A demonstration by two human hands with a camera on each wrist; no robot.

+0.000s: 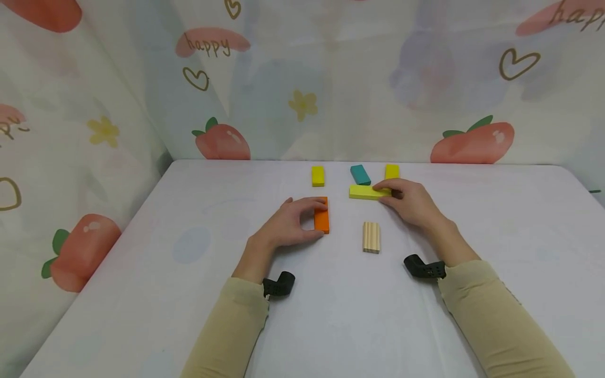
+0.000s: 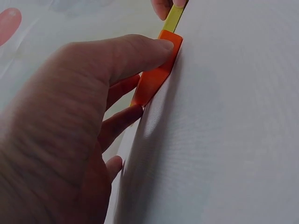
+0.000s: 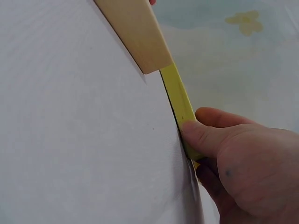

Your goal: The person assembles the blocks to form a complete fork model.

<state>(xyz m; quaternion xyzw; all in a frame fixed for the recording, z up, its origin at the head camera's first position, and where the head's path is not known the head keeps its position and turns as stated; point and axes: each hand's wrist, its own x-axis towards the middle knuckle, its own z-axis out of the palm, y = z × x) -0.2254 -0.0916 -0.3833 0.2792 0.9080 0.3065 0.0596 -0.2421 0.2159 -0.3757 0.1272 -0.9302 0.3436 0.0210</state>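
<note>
My left hand (image 1: pixel 289 224) pinches an orange block (image 1: pixel 322 223) lengthwise, thumb at its near end and fingers at its far end. In the left wrist view the thumb presses on the near end of this block (image 2: pixel 156 77). To the right, my right hand (image 1: pixel 413 205) pinches the right end of a long yellow-green block (image 1: pixel 361 192), which lies crosswise on the white table. The right wrist view has the thumb against the side of that block (image 3: pixel 176 93). Between the hands, nearer the front, lies a grooved block of bare wood (image 1: pixel 371 237).
Behind the long block lie a tilted teal block (image 1: pixel 361 175) and a yellow block (image 1: pixel 392 171). Another yellow block (image 1: pixel 318 176) lies behind the orange one. A patterned cloth (image 1: pixel 331 79) rises at the back edge of the white table (image 1: pixel 354 315).
</note>
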